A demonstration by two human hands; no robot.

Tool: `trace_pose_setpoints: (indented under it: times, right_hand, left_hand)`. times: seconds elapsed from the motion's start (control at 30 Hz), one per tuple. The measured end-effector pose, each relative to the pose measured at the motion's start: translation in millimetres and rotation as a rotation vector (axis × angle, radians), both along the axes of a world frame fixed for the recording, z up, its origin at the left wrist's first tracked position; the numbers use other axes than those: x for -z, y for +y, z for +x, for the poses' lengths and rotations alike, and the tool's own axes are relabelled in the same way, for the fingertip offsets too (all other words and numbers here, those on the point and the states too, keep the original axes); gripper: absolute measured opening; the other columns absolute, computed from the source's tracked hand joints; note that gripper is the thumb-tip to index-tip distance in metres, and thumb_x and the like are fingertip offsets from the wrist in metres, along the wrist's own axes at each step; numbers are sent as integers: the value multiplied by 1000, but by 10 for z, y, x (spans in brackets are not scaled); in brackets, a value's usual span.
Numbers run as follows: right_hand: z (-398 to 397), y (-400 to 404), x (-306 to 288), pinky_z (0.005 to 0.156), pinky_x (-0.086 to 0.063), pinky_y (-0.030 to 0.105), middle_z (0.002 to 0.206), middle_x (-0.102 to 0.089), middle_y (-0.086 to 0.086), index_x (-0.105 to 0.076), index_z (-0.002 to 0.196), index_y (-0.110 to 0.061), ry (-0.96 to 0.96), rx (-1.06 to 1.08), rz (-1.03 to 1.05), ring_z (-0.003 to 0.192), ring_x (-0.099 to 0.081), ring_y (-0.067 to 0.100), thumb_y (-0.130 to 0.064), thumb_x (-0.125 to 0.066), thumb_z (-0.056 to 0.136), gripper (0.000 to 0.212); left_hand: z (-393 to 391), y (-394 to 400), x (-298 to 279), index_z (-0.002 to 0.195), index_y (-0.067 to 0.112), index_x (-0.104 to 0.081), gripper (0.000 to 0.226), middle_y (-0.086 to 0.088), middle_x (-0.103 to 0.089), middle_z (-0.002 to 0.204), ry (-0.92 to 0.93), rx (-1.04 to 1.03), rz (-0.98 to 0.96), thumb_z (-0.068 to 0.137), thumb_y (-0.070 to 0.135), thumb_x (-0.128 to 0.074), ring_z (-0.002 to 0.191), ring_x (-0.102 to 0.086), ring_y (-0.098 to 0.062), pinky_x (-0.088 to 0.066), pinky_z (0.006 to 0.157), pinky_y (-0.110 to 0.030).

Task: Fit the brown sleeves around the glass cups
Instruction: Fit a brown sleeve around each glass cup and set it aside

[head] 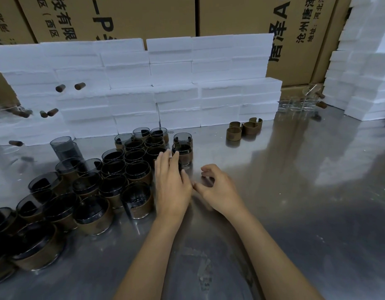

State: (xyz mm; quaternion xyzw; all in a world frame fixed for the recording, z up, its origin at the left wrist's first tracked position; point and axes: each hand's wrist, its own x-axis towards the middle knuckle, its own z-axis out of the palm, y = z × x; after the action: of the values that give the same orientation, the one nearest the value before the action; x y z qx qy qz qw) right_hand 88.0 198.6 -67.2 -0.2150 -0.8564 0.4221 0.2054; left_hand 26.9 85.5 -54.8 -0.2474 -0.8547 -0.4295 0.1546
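Beside sleeved cup [182,153] | left hand [172,182] flat, fingertips touching | right hand [217,189] loosely curled, empty

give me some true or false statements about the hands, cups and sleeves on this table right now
1. The right hand holds a glass cup. False: it holds nothing.
2. The loose brown sleeves lie apart from the sleeved cups. True.
3. The left hand reaches its straight fingers to the sleeved cups. True.
4. The white foam blocks are stacked on the cups. False: they stand behind them on the metal table.
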Motion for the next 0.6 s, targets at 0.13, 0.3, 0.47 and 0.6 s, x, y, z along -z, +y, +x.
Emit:
trace_pose_setpoints:
  times: [0.13, 0.3, 0.47, 0.6]
  right_hand:
    - [-11, 9, 36, 106, -48, 39, 123, -67, -1, -61, 124, -22, 5, 6, -21, 123, -58, 15, -38, -79, 87, 44]
    - [-22, 15, 38, 106, -47, 43, 118, -68, -2, -65, 121, -20, 6, 17, 0, 121, -59, 17, -35, -77, 89, 37]
    - [-20, 25, 10, 107, -47, 44, 116, -72, 2, -69, 116, -14, 32, 15, -16, 116, -63, 19, -24, -71, 94, 25]
    - [-81, 18, -22, 105, -47, 47, 109, -73, 7, -70, 108, -14, 34, 82, -7, 114, -65, 25, -20, -67, 94, 15]
  left_hand:
    - [-66, -50, 12, 154, 5, -42, 52, -8, -27, 168, 52, -28, -21, 103, -6, -42, 159, -8, -20, 13, 122, -17]
    - [-31, -48, -11, 151, 8, -45, 52, -5, -28, 166, 65, -18, -5, 102, -7, -42, 158, -10, -20, -6, 130, -32]
    - [138, -20, -176, 139, 5, -57, 43, -6, -46, 152, 186, 103, 102, 96, -2, -51, 147, -30, -16, -23, 123, -27]
    - [24, -82, -497, 126, 7, -62, 48, -7, -56, 133, 169, 93, 210, 84, -4, -42, 129, -43, -20, -30, 107, -18]
